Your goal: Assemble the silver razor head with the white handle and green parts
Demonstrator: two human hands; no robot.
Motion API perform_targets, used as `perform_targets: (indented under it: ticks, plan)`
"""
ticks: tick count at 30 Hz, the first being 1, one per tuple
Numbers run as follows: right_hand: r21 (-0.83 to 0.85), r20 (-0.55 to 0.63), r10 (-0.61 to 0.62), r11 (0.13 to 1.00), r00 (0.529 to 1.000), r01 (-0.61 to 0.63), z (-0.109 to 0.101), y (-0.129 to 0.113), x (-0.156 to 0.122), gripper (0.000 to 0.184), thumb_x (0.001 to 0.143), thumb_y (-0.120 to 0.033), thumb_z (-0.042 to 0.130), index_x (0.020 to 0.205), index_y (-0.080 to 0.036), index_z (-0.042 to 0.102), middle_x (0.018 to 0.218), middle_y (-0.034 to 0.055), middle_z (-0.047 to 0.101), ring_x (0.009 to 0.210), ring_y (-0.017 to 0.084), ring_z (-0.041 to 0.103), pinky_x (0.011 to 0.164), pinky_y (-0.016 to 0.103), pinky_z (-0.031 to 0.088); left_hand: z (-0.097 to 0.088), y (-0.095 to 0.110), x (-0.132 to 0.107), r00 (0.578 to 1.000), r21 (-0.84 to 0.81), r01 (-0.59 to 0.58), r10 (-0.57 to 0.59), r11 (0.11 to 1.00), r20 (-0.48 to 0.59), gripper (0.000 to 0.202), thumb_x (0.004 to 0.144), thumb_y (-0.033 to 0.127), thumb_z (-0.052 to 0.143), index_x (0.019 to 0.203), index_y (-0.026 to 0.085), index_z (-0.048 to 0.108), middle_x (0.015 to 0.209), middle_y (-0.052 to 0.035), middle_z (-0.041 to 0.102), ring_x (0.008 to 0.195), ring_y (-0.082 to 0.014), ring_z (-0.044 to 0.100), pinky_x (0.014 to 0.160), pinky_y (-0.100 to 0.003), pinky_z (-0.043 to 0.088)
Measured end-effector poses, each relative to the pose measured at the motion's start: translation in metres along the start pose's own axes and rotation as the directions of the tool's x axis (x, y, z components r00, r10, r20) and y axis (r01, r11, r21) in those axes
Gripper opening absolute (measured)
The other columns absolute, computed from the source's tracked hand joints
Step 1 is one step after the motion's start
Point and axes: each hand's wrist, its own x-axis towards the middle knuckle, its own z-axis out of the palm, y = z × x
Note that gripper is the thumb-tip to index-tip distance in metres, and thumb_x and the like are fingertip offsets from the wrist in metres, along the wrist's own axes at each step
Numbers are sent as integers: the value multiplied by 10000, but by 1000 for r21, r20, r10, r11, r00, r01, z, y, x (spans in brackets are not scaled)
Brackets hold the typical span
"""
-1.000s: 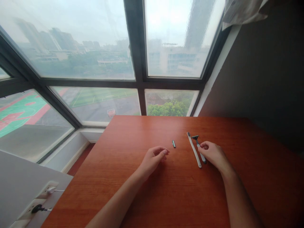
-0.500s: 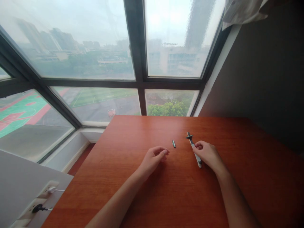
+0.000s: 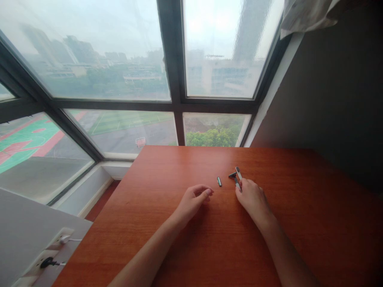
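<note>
On the reddish wooden table [image 3: 209, 247], my right hand [image 3: 253, 197] is closed round the handle of a razor [image 3: 235, 177], whose dark head pokes out past my fingers to the upper left. The tip of a white stick [image 3: 238, 170] shows just beyond the hand; the rest lies hidden beneath it. A small dark razor cartridge [image 3: 219, 181] lies on the table between my hands, close to the razor head. My left hand [image 3: 193, 199] rests on the table with its fingers loosely curled, holding nothing, a short way left of the cartridge.
Large windows with dark frames [image 3: 173, 79] stand behind the table's far edge. A dark wall [image 3: 335, 99] borders the right side. At the lower left a white ledge holds a socket strip [image 3: 44, 261] with plugged cables. A cloth [image 3: 305, 14] hangs at the top right.
My right hand has slid left with the razor, crossing over the white stick and bringing the razor head close to the cartridge. My left hand has stayed still.
</note>
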Motion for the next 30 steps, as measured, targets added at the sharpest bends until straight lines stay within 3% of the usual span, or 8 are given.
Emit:
perform_targets:
  ticks: [2,5,8,11,16,24,27,30]
  plan:
    - [29,-23,-31,999,999,32,-2,0,1,162,826,-249,551,936,-151,620,881,96,647,756,212,624,595,277,371,0,0,0,1000,3,-2,2,1000,-1,315,764,424,644,834,121,695,797,-63,662,621,-121,539,593,-224,432]
    - [150,0,-181,972,983,179,-8,-3,5,247,830,-241,554,1063,-175,605,860,56,644,758,184,616,646,262,396,-1,0,1,1000,9,-8,8,1000,0,322,764,430,642,835,120,695,801,-66,662,619,-121,538,589,-223,433]
    - [223,112,-340,924,934,310,-15,-11,11,352,827,-241,564,1179,-231,563,819,21,655,739,172,611,637,247,389,-1,-1,1,1000,11,-9,9,1000,5,325,763,432,643,835,120,695,804,-68,661,618,-121,537,585,-222,436]
    - [212,240,-390,915,889,343,-20,-21,19,434,835,-264,566,1263,-270,497,842,29,668,735,176,610,605,241,364,-2,-3,2,1000,7,-14,14,1000,10,309,772,414,641,842,117,691,806,-66,659,620,-117,537,586,-220,435]
    - [179,321,-398,916,859,358,-19,-27,29,231,875,-248,522,1100,-235,575,868,58,671,821,205,608,654,264,357,-2,-3,2,1000,13,-13,13,1000,2,294,778,400,638,842,117,689,802,-63,659,625,-118,538,591,-222,432]
    - [276,224,-443,883,868,379,-15,-19,28,122,778,-198,573,873,-192,650,673,11,650,619,140,575,571,224,341,-2,-2,2,1000,11,0,0,1000,-7,303,763,410,647,837,120,694,791,-65,663,624,-124,541,590,-226,427]
    - [334,159,-406,880,900,338,-22,5,28,266,759,-228,580,1011,-178,650,637,-2,637,580,136,568,550,222,345,-2,-3,2,1000,12,-5,5,1000,-9,302,762,411,648,833,121,695,778,-61,661,618,-123,539,590,-227,424]
    - [289,150,-285,928,947,234,-29,41,25,351,754,-265,584,1086,-168,639,619,1,631,540,141,549,506,229,315,-3,-2,2,1000,13,-2,2,1000,-8,300,761,414,648,821,123,695,759,-54,656,612,-120,534,593,-227,423]
